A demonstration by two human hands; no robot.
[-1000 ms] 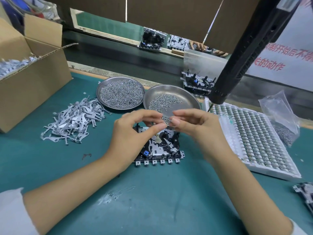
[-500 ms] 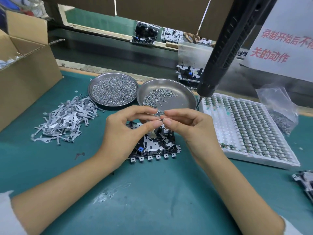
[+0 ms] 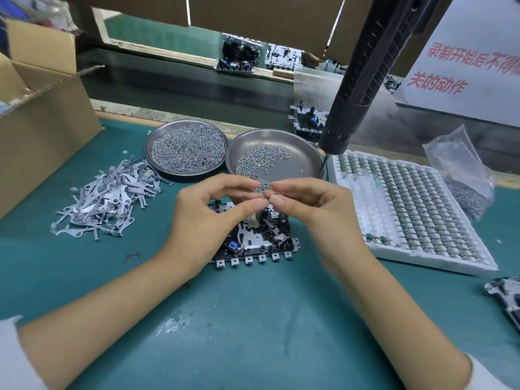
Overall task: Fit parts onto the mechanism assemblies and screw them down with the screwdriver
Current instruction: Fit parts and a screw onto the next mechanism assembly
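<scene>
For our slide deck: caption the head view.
Both hands pinch a tiny part above the mechanism assembly.

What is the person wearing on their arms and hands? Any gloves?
No gloves: the left hand and right hand are bare, with short, plain nails and no rings or watch in view. Both forearms are uncovered. A white sleeve shows at the left arm's edge, and another white sleeve at the right.
</scene>
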